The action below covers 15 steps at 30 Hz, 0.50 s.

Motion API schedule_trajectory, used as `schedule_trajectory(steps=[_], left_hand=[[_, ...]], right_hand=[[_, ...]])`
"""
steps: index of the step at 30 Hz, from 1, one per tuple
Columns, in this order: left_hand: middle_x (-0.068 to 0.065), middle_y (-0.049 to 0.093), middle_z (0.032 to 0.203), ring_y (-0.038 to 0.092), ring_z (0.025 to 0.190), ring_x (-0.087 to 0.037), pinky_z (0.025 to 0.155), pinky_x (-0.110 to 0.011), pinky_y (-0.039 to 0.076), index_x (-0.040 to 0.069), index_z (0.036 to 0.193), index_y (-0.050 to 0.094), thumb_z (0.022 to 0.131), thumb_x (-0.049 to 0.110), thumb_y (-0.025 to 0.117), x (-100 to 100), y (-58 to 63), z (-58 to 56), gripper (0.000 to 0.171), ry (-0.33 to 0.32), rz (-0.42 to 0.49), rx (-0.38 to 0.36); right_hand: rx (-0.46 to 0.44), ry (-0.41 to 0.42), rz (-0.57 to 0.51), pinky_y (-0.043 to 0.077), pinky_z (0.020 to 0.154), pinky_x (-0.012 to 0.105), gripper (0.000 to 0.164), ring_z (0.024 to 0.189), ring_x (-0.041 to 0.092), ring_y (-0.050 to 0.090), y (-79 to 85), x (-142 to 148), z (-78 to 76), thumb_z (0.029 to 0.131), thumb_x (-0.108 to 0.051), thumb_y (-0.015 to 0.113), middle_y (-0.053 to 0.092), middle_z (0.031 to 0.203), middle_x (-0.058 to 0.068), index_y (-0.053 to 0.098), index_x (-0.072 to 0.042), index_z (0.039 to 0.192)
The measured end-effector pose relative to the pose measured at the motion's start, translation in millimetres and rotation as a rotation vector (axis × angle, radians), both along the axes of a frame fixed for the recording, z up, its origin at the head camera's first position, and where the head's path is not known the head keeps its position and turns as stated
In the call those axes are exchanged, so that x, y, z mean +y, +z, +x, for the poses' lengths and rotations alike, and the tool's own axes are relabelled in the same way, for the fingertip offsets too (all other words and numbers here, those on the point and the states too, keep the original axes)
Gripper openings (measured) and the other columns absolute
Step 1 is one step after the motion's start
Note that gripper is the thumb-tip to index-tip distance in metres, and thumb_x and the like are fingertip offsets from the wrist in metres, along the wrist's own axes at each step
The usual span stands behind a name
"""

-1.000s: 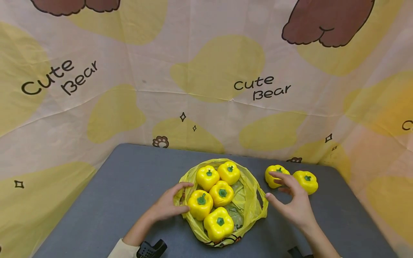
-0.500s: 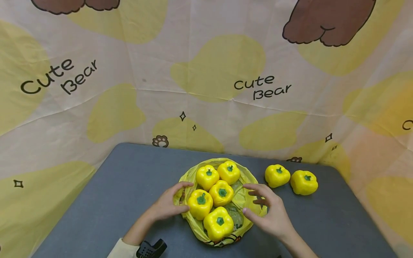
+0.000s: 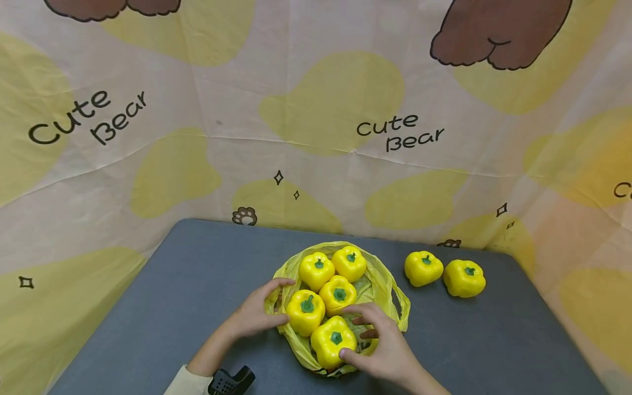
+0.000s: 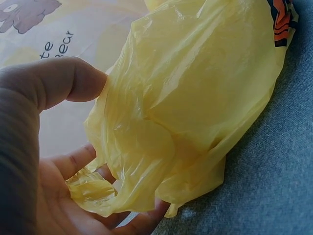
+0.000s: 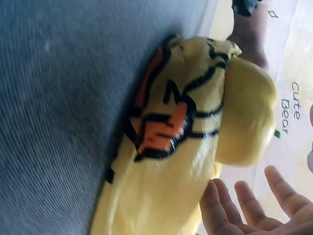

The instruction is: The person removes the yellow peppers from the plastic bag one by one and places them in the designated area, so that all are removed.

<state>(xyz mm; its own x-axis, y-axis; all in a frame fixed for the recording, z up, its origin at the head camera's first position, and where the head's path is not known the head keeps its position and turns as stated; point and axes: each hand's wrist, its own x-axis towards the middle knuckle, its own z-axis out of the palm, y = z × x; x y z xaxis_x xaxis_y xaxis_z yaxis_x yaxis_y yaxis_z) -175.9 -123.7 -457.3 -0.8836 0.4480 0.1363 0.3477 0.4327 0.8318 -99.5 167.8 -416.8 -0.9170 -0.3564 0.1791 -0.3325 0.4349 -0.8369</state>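
A yellow plastic bag (image 3: 382, 282) lies on the table with its mouth spread wide, holding several yellow bell peppers with green stems. My left hand (image 3: 257, 310) holds its left rim; in the left wrist view the thumb (image 4: 83, 81) meets the bag's edge and the fingers curve behind the crumpled handle (image 4: 93, 191). Over the front right of the bag is my right hand (image 3: 382, 348), its thumb tip overlapping the nearest bell pepper (image 3: 326, 351). Seen from the right wrist, the fingers (image 5: 252, 200) are spread beside the bag's rim, with that pepper bulging above it.
Two more bell peppers, one on the left (image 3: 423, 269) and one on the right (image 3: 464, 278), sit on the grey table (image 3: 217, 258) right of the bag. A cloth printed with "Cute Bear" (image 3: 400, 131) hangs behind the table.
My right hand has moved left and toward me, from beside the two loose bell peppers across the bag to its nearest pepper. The left hand has stayed at the bag's rim.
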Motion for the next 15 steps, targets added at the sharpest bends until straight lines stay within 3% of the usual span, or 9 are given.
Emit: schedule_trajectory(steps=[8, 15], left_hand=[[-0.008, 0.056, 0.136, 0.049, 0.124, -0.031, 0.099, -0.048, 0.039, 0.015, 0.134, 0.052, 0.075, 0.022, 0.074, -1.2, -2.1, -1.7, 0.063, -0.010, 0.012, -0.007], [-0.009, 0.055, 0.136, 0.049, 0.124, -0.031, 0.099, -0.045, 0.040, 0.016, 0.134, 0.052, 0.075, 0.022, 0.074, -0.5, -2.0, -1.9, 0.063, -0.011, 0.007, -0.012]], right_hand=[[-0.062, 0.005, 0.052, 0.053, 0.069, 0.028, 0.060, 0.099, 0.021, 0.060, -7.2, -7.3, 0.5, 0.073, -0.034, 0.083, 0.056, 0.120, 0.004, 0.057, -0.020, 0.125], [-0.051, -0.015, 0.097, 0.051, 0.067, 0.024, 0.066, 0.098, 0.017, 0.056, -12.0, -11.0, 0.8, 0.069, -0.039, 0.085, 0.055, 0.120, 0.002, 0.055, -0.020, 0.125]])
